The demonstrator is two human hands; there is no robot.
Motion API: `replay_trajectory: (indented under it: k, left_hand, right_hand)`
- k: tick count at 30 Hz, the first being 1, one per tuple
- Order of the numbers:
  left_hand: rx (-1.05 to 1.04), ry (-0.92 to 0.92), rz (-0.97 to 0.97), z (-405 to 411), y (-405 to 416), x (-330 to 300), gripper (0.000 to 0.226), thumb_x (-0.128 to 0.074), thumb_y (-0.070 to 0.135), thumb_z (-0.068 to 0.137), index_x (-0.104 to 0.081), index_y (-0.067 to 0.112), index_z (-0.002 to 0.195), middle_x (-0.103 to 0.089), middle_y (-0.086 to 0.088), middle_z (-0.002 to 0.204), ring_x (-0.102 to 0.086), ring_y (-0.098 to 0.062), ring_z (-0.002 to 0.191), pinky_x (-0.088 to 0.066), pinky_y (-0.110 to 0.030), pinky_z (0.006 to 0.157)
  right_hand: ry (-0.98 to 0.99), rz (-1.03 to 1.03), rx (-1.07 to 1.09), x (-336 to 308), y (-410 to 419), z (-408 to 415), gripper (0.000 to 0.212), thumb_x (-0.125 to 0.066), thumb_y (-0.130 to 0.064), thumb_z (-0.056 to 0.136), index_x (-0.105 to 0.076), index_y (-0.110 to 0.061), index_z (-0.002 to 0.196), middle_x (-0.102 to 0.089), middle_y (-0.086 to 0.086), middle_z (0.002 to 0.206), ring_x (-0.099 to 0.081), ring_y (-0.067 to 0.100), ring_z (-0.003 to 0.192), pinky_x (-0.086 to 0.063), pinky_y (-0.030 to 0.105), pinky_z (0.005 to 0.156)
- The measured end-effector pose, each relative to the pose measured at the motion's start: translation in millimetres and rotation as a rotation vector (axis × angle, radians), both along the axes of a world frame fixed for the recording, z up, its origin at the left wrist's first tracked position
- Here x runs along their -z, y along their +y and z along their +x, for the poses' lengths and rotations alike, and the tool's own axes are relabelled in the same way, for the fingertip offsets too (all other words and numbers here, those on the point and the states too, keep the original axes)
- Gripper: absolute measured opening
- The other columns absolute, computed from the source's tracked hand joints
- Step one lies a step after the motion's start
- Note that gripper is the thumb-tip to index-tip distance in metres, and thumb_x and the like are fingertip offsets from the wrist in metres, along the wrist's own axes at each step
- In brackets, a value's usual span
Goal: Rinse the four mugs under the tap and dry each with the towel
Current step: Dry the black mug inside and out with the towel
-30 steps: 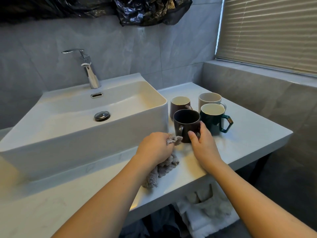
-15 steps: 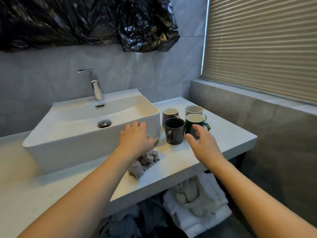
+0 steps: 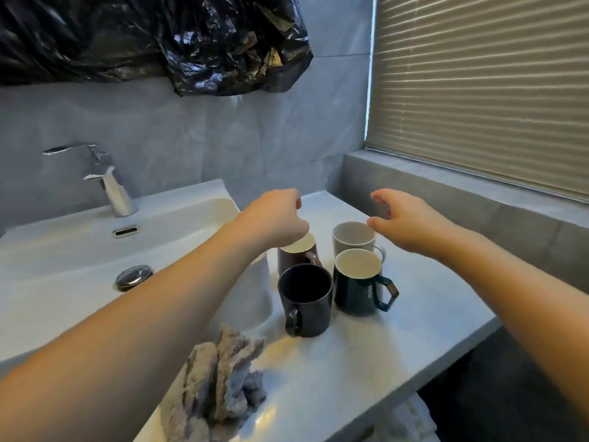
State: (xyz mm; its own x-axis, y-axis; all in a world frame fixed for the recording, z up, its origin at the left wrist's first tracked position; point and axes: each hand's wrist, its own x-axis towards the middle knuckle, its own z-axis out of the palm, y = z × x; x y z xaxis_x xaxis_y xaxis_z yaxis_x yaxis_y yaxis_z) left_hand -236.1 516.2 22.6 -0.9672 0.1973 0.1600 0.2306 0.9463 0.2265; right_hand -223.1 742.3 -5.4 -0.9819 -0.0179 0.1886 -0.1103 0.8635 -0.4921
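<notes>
Your left hand [image 3: 276, 218] hovers over brown mug [image 3: 298, 255], fingers loosely curled, empty. Your right hand [image 3: 409, 218] relaxed above white mug [image 3: 353, 239]. Four mugs clustered right of sink [image 3: 79, 266]; towel [image 3: 220, 390] crumpled near counter edge.

Both forearms extend forward above the worktop, bare to the elbow. The left hand [image 3: 277, 218] is raised with fingers loosely curled downward, holding nothing. The right hand [image 3: 406, 220] is raised beside it, palm down, fingers slightly bent and spread, holding nothing.
</notes>
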Motion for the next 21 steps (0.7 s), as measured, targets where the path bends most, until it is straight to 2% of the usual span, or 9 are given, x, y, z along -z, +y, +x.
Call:
replay_trajectory:
  k: [4, 10, 13, 14, 15, 18, 20, 21]
  left_hand:
    - [0.015, -0.117, -0.039, -44, 0, 8, 0.045, -0.056, 0.028, 0.091, -0.049, 0.024, 0.135, -0.054, 0.003, 0.136, -0.053, -0.019, 0.116, -0.04, -0.029, 0.081]
    - [-0.035, -0.289, 0.003, -58, -16, 3, 0.053, -0.061, 0.036, 0.089, -0.049, 0.018, 0.138, -0.054, -0.001, 0.139, -0.053, -0.021, 0.122, -0.043, -0.03, 0.088]
    - [-0.065, -0.373, 0.024, -63, -5, 2, 0.06, -0.062, 0.036, 0.087, -0.046, 0.015, 0.14, -0.052, -0.004, 0.138, -0.055, -0.024, 0.117, -0.045, -0.032, 0.085]
    - [-0.082, -0.405, 0.027, -65, 1, 2, 0.062, -0.062, 0.037, 0.085, -0.045, 0.014, 0.141, -0.051, -0.006, 0.138, -0.056, -0.026, 0.116, -0.047, -0.033, 0.085]
    - [-0.095, -0.44, 0.018, -67, 8, 2, 0.063, -0.063, 0.038, 0.084, -0.046, 0.014, 0.139, -0.05, -0.007, 0.136, -0.055, -0.028, 0.117, -0.048, -0.034, 0.086]
    - [-0.095, -0.559, -0.098, -69, 26, 5, 0.05, -0.07, 0.042, 0.084, -0.059, 0.012, 0.123, -0.054, -0.009, 0.122, -0.052, -0.029, 0.118, -0.049, -0.036, 0.092]
    - [-0.114, -0.579, -0.13, -72, 31, 15, 0.045, -0.071, 0.047, 0.082, -0.062, 0.015, 0.112, -0.056, -0.006, 0.113, -0.052, -0.027, 0.11, -0.049, -0.034, 0.082]
    - [-0.141, -0.572, -0.121, -74, 31, 22, 0.049, -0.073, 0.05, 0.077, -0.06, 0.015, 0.109, -0.057, -0.005, 0.111, -0.052, -0.025, 0.104, -0.047, -0.033, 0.074]
  right_hand:
    - [-0.089, 0.105, -0.028, 1, -3, -41, 0.053, -0.056, -0.03, 0.098, -0.04, -0.02, 0.148, -0.048, 0.004, 0.148, -0.053, 0.025, 0.128, -0.045, 0.041, 0.106]
    - [-0.313, 0.238, -0.072, -11, -22, -31, 0.056, -0.059, -0.039, 0.093, -0.042, -0.02, 0.143, -0.047, 0.005, 0.143, -0.053, 0.026, 0.12, -0.049, 0.037, 0.097]
    - [-0.508, 0.242, -0.046, -12, -28, -20, 0.049, -0.062, -0.041, 0.085, -0.045, -0.018, 0.125, -0.053, 0.006, 0.122, -0.056, 0.024, 0.099, -0.045, 0.028, 0.068]
    - [-0.564, 0.244, -0.048, -11, -31, -16, 0.047, -0.063, -0.042, 0.083, -0.046, -0.018, 0.12, -0.054, 0.006, 0.115, -0.056, 0.023, 0.096, -0.042, 0.027, 0.064]
    - [-0.589, 0.267, -0.06, -7, -34, -14, 0.05, -0.065, -0.042, 0.082, -0.045, -0.018, 0.12, -0.054, 0.007, 0.115, -0.056, 0.024, 0.098, -0.042, 0.028, 0.066]
    - [-0.544, 0.39, -0.095, 1, -42, -14, 0.071, -0.067, -0.043, 0.086, -0.034, -0.01, 0.14, -0.043, 0.012, 0.134, -0.048, 0.029, 0.118, -0.043, 0.033, 0.082]
    - [-0.513, 0.439, -0.098, 7, -45, -16, 0.076, -0.064, -0.042, 0.088, -0.028, -0.006, 0.145, -0.033, 0.014, 0.14, -0.042, 0.033, 0.124, -0.04, 0.031, 0.084]
    - [-0.515, 0.457, -0.106, 9, -45, -17, 0.076, -0.064, -0.042, 0.088, -0.028, -0.005, 0.144, -0.031, 0.015, 0.14, -0.04, 0.035, 0.126, -0.04, 0.032, 0.085]
